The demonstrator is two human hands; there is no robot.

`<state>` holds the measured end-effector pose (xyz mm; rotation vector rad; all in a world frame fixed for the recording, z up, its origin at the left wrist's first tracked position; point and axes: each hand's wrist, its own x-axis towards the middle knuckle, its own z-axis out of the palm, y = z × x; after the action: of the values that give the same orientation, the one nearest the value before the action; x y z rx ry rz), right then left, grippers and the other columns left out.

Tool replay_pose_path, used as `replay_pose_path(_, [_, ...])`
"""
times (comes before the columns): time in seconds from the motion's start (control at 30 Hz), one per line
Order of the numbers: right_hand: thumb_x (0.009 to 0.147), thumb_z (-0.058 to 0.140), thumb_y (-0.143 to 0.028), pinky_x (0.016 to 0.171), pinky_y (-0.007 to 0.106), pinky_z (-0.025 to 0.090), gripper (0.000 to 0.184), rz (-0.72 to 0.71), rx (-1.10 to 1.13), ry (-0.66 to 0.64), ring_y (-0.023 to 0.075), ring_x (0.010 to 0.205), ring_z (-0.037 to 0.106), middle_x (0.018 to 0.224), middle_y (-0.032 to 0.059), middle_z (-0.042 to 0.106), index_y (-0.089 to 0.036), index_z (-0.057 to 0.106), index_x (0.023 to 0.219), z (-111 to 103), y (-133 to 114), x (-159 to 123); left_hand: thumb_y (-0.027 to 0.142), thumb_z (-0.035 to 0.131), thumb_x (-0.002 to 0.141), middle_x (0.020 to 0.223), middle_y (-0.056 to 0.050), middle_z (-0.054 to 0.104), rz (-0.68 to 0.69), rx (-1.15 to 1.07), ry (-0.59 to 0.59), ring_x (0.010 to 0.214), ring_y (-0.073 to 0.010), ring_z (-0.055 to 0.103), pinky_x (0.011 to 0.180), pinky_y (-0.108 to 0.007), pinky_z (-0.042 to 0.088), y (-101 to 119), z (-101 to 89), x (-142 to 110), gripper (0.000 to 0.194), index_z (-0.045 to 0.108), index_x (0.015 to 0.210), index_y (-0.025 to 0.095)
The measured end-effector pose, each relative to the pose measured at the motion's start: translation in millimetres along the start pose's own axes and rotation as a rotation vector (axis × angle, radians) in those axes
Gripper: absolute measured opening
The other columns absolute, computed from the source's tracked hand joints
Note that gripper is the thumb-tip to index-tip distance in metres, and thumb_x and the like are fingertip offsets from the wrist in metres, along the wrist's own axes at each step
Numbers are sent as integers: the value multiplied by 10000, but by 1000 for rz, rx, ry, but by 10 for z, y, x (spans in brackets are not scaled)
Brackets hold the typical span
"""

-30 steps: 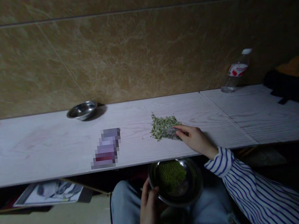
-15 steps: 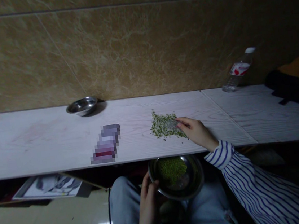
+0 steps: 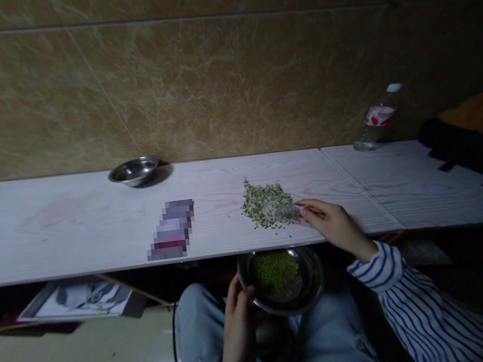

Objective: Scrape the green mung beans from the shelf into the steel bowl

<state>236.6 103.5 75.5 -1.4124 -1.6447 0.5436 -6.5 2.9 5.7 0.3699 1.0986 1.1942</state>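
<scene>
A loose heap of small green beans [image 3: 265, 205] lies on the pale wooden table [image 3: 75, 225]. My right hand [image 3: 332, 224] rests at the heap's right edge, fingers pinched on a small clear, crinkled piece [image 3: 288, 213] that lies against the beans. Below the table edge, over my lap, my left hand [image 3: 237, 328] grips the rim of a steel bowl [image 3: 313, 281] that holds more green beans [image 3: 274, 271].
An empty steel bowl [image 3: 133, 171] stands at the back of the table by the tiled wall. A blurred flat object [image 3: 170, 229] lies left of the heap. A plastic bottle [image 3: 375, 119] and dark cloth [image 3: 462, 148] sit at the right.
My right hand has drawn back toward me and rightward with the clear piece, from the heap's middle to its near right edge. The bowl and left hand stay put.
</scene>
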Motion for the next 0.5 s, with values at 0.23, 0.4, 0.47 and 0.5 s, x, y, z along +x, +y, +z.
replay_pose_path(0.23, [868, 587, -399, 863, 370, 583, 352, 71, -117, 94, 244, 957, 726, 1086, 97, 762, -192, 734, 1112, -281, 159, -235, 309, 673, 783, 1327, -114, 625, -19, -14, -56, 1168, -292, 599, 786, -329, 563, -52, 26, -13, 549, 574, 1316, 224])
replay_pose_path(0.4, [872, 579, -392, 869, 385, 582, 361, 89, -136, 91, 251, 973, 721, 1114, 105, 755, -184, 733, 1124, -301, 222, -234, 319, 686, 778, 1333, -109, 627, -11, -14, -49, 1116, -269, 629, 835, -346, 558, -68, 16, -16, 536, 600, 1300, 230])
replay_pose_path(0.47, [879, 573, -379, 868, 385, 584, 350, 76, -140, 77, 251, 979, 719, 1119, 102, 755, -188, 733, 1125, -270, 208, -246, 331, 687, 777, 1340, -102, 626, 1, -2, -47, 1137, -271, 622, 838, -342, 556, -64, 14, -17, 530, 609, 1293, 240])
replay_pose_path(0.5, [882, 572, -372, 872, 384, 584, 342, 65, -141, 72, 249, 981, 719, 1117, 98, 756, -192, 734, 1124, -253, 197, -255, 337, 684, 780, 1347, -96, 623, 4, 6, -46, 1155, -273, 613, 833, -336, 556, -60, 15, -18, 523, 610, 1290, 246])
